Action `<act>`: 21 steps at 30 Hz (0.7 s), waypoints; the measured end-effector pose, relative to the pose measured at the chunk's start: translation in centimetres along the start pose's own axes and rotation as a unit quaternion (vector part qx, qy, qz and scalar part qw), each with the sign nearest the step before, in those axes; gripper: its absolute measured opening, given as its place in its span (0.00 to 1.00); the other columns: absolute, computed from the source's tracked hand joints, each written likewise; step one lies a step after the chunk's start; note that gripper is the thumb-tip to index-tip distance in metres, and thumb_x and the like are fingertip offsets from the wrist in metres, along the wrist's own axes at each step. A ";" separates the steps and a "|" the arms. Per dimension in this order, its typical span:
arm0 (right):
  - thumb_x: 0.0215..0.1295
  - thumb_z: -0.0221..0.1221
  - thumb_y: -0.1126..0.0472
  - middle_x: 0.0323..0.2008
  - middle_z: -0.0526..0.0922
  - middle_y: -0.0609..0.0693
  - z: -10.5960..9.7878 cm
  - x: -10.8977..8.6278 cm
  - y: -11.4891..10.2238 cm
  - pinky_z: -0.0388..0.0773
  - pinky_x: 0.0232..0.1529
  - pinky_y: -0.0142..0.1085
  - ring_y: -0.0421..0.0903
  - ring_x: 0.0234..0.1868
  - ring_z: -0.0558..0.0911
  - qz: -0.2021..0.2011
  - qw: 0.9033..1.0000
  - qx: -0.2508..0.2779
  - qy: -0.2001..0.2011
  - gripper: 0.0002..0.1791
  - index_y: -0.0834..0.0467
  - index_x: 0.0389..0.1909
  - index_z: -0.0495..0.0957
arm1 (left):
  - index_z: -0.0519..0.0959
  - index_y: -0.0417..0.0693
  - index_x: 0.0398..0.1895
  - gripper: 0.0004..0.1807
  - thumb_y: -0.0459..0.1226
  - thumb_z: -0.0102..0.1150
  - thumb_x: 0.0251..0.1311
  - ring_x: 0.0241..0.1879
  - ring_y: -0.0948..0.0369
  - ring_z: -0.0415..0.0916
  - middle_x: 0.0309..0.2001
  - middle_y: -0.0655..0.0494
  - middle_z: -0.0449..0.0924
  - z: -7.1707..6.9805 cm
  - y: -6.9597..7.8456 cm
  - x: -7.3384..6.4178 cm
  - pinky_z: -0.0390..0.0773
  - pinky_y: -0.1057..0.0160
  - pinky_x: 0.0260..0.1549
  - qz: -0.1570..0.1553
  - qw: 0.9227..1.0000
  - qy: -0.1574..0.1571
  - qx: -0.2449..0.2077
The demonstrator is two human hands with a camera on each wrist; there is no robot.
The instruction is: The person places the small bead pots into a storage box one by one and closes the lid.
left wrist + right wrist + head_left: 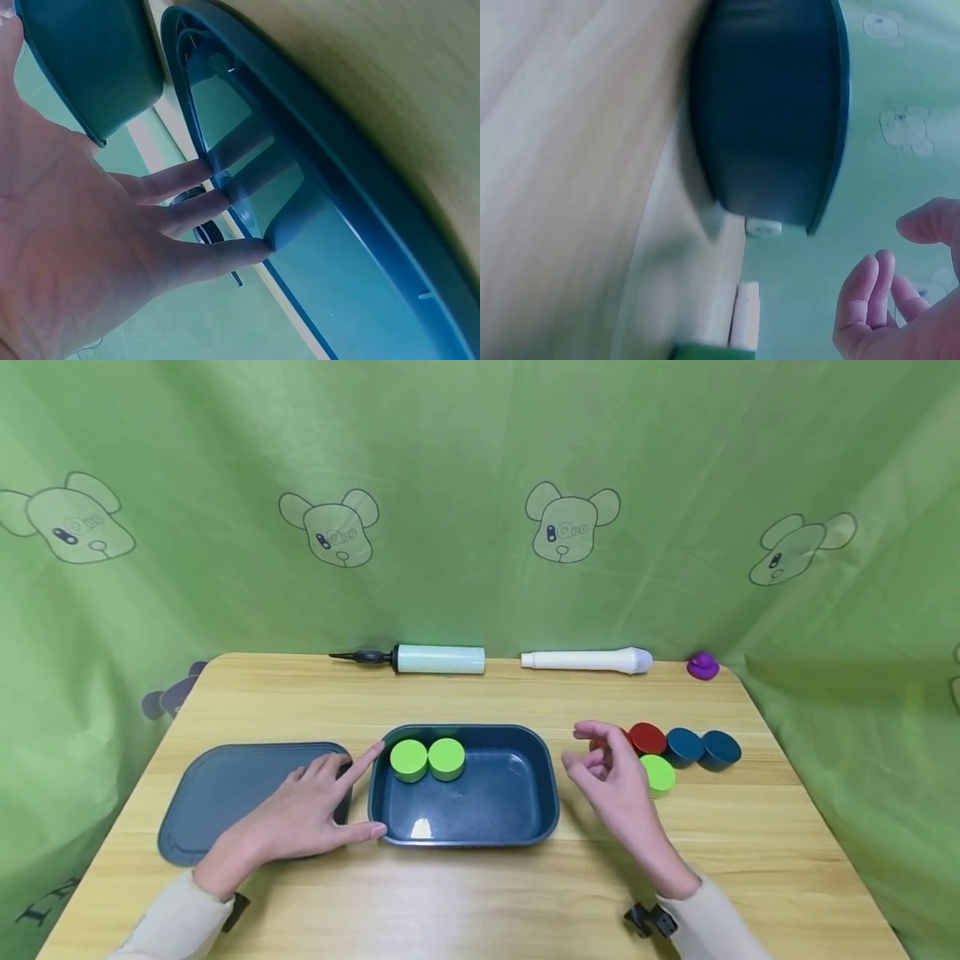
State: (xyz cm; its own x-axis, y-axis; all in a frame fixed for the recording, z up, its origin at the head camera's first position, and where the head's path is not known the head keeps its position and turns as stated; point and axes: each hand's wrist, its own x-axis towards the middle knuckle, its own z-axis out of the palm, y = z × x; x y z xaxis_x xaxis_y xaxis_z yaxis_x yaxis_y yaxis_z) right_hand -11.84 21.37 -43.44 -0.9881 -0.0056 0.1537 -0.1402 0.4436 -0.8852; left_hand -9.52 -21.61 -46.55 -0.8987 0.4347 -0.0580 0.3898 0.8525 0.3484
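A dark blue rectangular box [487,810] stands mid-table, with two green round blocks [408,761] side by side in its back left corner. My left hand [303,814] has its fingers spread; index and thumb tips are at the box's left rim, while the other fingertips touch the flat blue lid [375,247] beside it. My right hand [618,789] hovers right of the box, fingers loosely bent and thumb apart, holding nothing. Just beyond it sit another green block [659,775], red blocks [647,739], one partly hidden by the fingers, and two dark blue blocks [720,750].
Along the table's back edge lie a hand pump [438,659] with a black nozzle, a white microphone-shaped stick [585,661] and a purple rubber duck [702,665]. A green curtain [465,435] with bear drawings hangs behind and at both sides of the wooden table [465,910].
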 end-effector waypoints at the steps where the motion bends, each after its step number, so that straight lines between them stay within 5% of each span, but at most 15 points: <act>1: 0.75 0.69 0.65 0.55 0.82 0.59 -0.4 -0.1 0.1 0.79 0.41 0.26 0.47 0.39 0.81 0.001 1.000 -0.003 0.005 0.24 0.62 0.68 0.76 | 0.44 0.72 0.92 0.59 0.80 0.52 0.64 0.72 0.36 0.69 0.71 0.37 0.70 0.0 0.0 0.0 0.69 0.23 0.62 0.000 1.000 0.000 -0.001; 8: 0.75 0.69 0.63 0.41 0.80 0.60 -3.1 -0.4 1.2 0.76 0.35 0.26 0.45 0.36 0.78 0.012 0.999 -0.020 0.038 0.25 0.61 0.69 0.75 | 0.44 0.72 0.92 0.59 0.80 0.52 0.64 0.73 0.35 0.68 0.73 0.36 0.70 0.0 0.1 0.0 0.68 0.22 0.63 -0.003 1.000 0.000 0.001; 15: 0.77 0.68 0.62 0.62 0.78 0.59 -5.3 -0.4 3.5 0.75 0.38 0.22 0.40 0.38 0.78 0.021 0.997 -0.035 0.067 0.29 0.64 0.73 0.71 | 0.44 0.72 0.92 0.59 0.80 0.51 0.64 0.72 0.36 0.68 0.72 0.37 0.70 -0.1 0.0 -0.1 0.69 0.22 0.62 0.000 1.000 0.001 0.006; 21: 0.76 0.69 0.59 0.61 0.78 0.59 -6.6 -0.8 5.6 0.76 0.35 0.23 0.39 0.36 0.79 0.038 0.993 -0.078 0.079 0.33 0.64 0.75 0.70 | 0.45 0.72 0.92 0.58 0.80 0.51 0.65 0.72 0.37 0.68 0.72 0.38 0.70 0.0 0.0 0.0 0.69 0.22 0.62 0.002 1.000 0.002 0.001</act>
State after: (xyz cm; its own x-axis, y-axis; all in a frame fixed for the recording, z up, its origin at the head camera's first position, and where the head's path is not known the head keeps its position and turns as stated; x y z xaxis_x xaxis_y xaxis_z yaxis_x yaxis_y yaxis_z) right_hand -11.40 29.80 -45.66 -0.9716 0.1682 0.1665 -0.0416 0.5710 -0.8199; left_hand -9.48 -21.62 -46.58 -0.8984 0.4360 -0.0529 0.3932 0.8520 0.3458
